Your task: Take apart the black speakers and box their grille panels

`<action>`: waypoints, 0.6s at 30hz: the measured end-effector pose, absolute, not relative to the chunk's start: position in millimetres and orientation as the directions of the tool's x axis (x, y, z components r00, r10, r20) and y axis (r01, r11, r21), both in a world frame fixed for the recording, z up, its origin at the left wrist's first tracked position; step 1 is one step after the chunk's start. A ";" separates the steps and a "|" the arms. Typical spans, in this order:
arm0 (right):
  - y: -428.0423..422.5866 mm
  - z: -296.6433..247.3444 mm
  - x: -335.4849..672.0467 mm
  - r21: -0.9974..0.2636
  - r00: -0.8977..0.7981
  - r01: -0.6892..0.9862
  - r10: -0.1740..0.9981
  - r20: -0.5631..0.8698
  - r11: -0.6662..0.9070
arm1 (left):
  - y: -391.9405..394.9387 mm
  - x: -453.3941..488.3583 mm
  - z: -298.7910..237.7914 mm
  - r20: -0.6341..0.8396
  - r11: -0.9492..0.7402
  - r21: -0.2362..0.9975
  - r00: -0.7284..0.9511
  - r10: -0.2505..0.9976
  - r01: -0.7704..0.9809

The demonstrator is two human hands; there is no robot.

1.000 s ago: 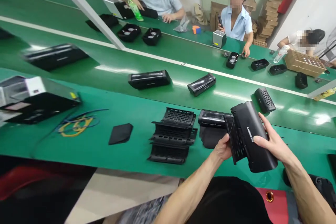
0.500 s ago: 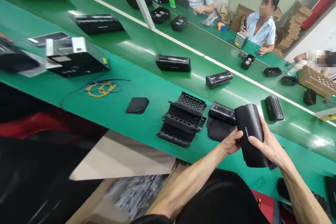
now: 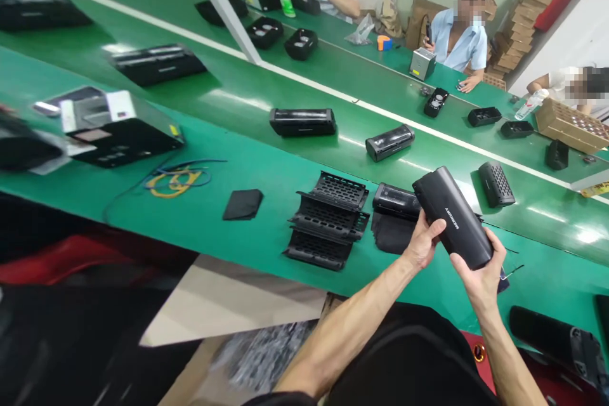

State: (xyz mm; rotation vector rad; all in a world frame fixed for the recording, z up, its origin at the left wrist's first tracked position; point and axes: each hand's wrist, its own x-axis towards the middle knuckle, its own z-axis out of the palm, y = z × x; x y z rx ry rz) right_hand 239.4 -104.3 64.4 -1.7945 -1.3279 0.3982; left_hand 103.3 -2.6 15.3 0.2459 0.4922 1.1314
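- Black portable speaker [image 3: 451, 219] is held in the air in both hands, tilted diagonally over the near side of the green conveyor bench [image 3: 266, 254], with white lettering along its body.
- Left hand [image 3: 421, 242] grips the speaker's lower left side, its fingers [image 3: 425, 226] curled against the casing.
- Right hand [image 3: 476, 273] grasps the speaker's lower end, its fingers [image 3: 490, 246] wrapped up around the far side.
- Ribbed black grille panels [image 3: 328, 222] lie overlapping in a row just left of the hands.
- Finished-looking speaker [image 3: 396, 201] lies just beside the held one's upper end, partly on a black fabric sheet [image 3: 390, 233].
- Black pad [image 3: 242, 204] and tangled blue and yellow wires [image 3: 178, 181] lie further left on the bench.
- Perforated speaker [image 3: 496, 184] and two glossy black speakers [image 3: 302, 122] sit on the next belt.
- Co-worker [image 3: 459, 35] sits across the far belt, beside a silver box [image 3: 422, 63].
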 end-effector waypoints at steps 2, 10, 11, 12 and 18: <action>-100.7 67.2 244.7 -0.822 0.425 0.567 0.876 0.228 -0.061 | 10.9 92.2 23.0 -0.222 0.433 0.506 0.372 0.901 -0.746; -107.5 98.1 288.5 -0.886 0.330 0.458 0.939 0.097 -0.069 | 73.2 28.3 62.4 0.026 0.222 0.904 0.566 0.824 -0.364; -106.9 102.3 291.4 -0.887 0.331 0.454 0.940 0.083 -0.082 | 72.5 30.5 61.7 0.023 0.224 0.896 0.543 0.839 -0.384; -106.1 107.0 294.6 -0.886 0.326 0.453 0.943 0.059 -0.101 | 69.6 34.7 58.9 0.019 0.223 0.877 0.495 0.869 -0.425; -103.0 117.6 299.9 -0.965 0.184 0.261 0.979 0.090 0.040 | 17.6 79.1 17.8 -0.208 0.474 0.532 0.435 0.876 -0.702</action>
